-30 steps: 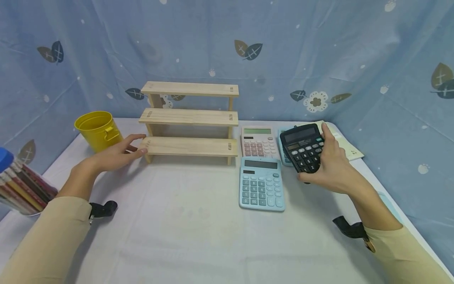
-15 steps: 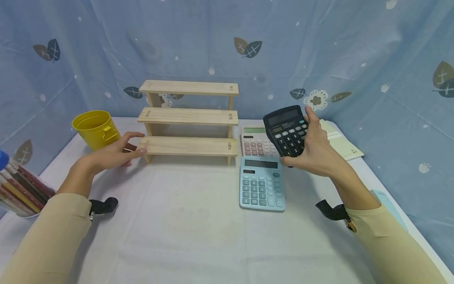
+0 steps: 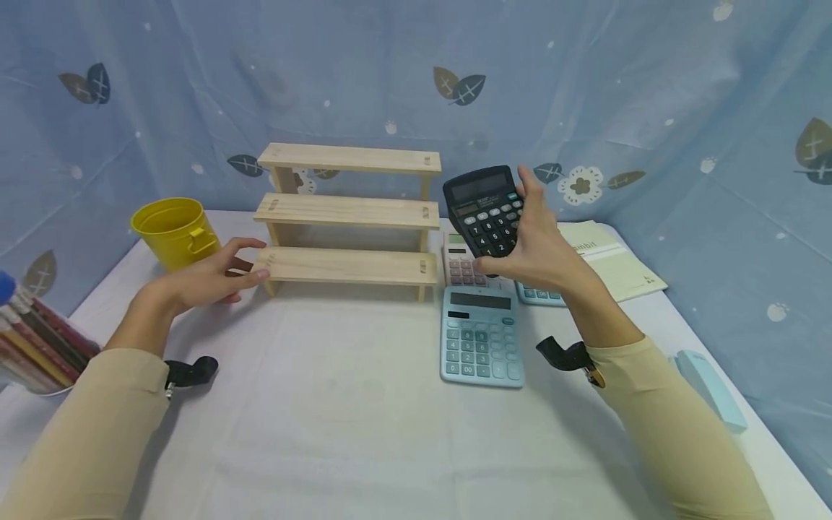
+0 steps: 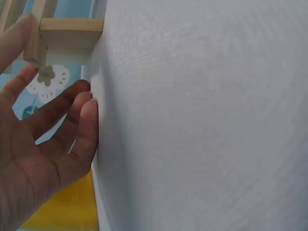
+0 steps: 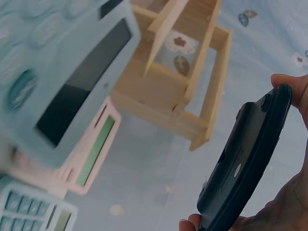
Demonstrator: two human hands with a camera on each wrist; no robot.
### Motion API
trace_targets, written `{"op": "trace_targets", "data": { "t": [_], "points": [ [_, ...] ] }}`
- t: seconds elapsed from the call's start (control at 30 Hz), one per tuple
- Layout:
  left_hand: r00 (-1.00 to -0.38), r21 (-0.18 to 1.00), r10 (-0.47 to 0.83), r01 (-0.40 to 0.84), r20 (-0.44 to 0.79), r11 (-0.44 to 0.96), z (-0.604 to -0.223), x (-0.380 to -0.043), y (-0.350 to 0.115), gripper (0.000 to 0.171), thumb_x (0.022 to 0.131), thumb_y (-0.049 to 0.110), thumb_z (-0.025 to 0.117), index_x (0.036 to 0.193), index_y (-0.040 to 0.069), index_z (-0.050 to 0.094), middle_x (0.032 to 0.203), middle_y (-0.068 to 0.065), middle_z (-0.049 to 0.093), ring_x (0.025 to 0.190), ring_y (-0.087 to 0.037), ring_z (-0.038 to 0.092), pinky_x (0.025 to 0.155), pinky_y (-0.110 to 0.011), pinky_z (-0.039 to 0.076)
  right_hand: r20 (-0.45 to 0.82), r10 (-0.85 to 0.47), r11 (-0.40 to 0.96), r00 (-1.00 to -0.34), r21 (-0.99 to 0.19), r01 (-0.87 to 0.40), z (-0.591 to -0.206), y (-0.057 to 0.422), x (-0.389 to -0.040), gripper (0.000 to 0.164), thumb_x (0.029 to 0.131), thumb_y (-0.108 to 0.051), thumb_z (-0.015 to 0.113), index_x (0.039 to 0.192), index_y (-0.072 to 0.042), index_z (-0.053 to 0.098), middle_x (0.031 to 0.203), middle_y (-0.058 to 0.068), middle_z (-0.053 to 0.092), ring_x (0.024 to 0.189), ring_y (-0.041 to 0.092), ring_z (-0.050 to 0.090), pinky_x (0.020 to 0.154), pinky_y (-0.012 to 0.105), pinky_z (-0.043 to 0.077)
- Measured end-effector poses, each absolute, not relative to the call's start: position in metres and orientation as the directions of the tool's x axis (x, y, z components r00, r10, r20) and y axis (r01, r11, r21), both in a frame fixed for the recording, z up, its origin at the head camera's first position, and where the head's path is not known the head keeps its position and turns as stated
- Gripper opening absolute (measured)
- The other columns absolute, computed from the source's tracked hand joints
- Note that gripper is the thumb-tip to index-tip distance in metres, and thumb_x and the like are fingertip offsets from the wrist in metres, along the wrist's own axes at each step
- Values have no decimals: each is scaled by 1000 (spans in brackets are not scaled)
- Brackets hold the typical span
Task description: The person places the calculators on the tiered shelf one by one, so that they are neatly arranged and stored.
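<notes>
Leftward since the earlier frame, the right hand [image 3: 541,253] has brought the raised black calculator [image 3: 482,209] near the right end of the wooden rack [image 3: 344,265]. That rack should be light and stiff; the left hand [image 3: 203,284] pinches its lowest step's left end, other fingers loose. Right thumb and fingers stretch wide between the calculator's edges, likely the best hold on something rigid, smooth and fairly light.

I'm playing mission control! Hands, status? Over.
Right hand grips black calculator, raised. Left hand holds wooden shelf at lowest tier. Head view: black calculator partly hides pink calculator.
</notes>
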State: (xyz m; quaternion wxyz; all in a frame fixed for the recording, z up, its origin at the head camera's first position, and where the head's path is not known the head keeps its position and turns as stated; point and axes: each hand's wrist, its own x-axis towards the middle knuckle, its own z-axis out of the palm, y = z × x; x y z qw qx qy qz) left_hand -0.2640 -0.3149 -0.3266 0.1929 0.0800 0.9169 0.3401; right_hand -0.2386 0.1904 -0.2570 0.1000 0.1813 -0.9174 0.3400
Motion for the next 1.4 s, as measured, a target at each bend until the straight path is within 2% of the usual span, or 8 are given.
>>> {"op": "trace_targets", "data": {
  "t": [0.27,0.5,0.57,0.8,1.07,1.23,1.4],
  "points": [
    [-912,657,281,17,-299,754,-325,-262,-311,85,98,65,55,161,32,9,157,-32,30,117,-36,60,96,-47,52,324,-306,675,-895,-589,-444,-251,165,-257,137,70,-26,89,163,-26,-12,165,19,22,136,41,40,111,61,39],
    [-911,680,283,3,-301,733,-326,-259,-309,83,99,64,55,160,33,8,159,-31,28,132,-43,50,98,-47,53,336,-334,676,-881,-566,-472,-241,143,-273,138,69,-31,90,164,-21,-9,158,17,35,130,37,48,112,57,39],
    [-911,681,282,1,-302,732,-326,-259,-309,83,99,64,55,160,34,7,159,-31,28,135,-43,47,100,-48,53,331,-333,678,-883,-566,-468,-238,136,-277,138,69,-32,90,164,-21,-9,158,17,34,131,37,47,113,56,38],
    [-912,678,261,-26,-317,734,-327,-258,-307,88,95,69,56,161,37,7,160,-30,28,126,-39,55,102,-52,50,295,-346,701,-891,-550,-454,-231,112,-289,136,67,-42,87,164,-23,-7,156,19,33,140,37,38,117,56,33],
    [-914,692,253,-41,-318,720,-325,-255,-302,89,94,70,57,161,38,9,160,-29,28,127,-39,54,103,-52,50,276,-317,728,-907,-543,-419,-222,88,-300,131,68,-43,83,164,-24,-3,159,14,31,145,33,32,122,51,24],
    [-914,698,257,-39,-314,715,-324,-254,-298,88,94,69,58,161,38,10,160,-28,28,130,-40,53,103,-52,51,278,-297,737,-914,-541,-404,-214,76,-310,129,69,-44,84,164,-24,0,160,12,31,144,31,34,122,48,26],
    [-913,701,265,-32,-310,712,-327,-255,-295,86,96,66,58,161,37,11,159,-28,29,127,-40,54,101,-51,51,240,-257,775,-936,-528,-348,-208,62,-317,129,70,-50,83,164,-29,-2,163,11,29,147,37,31,119,53,29]
  ]
}}
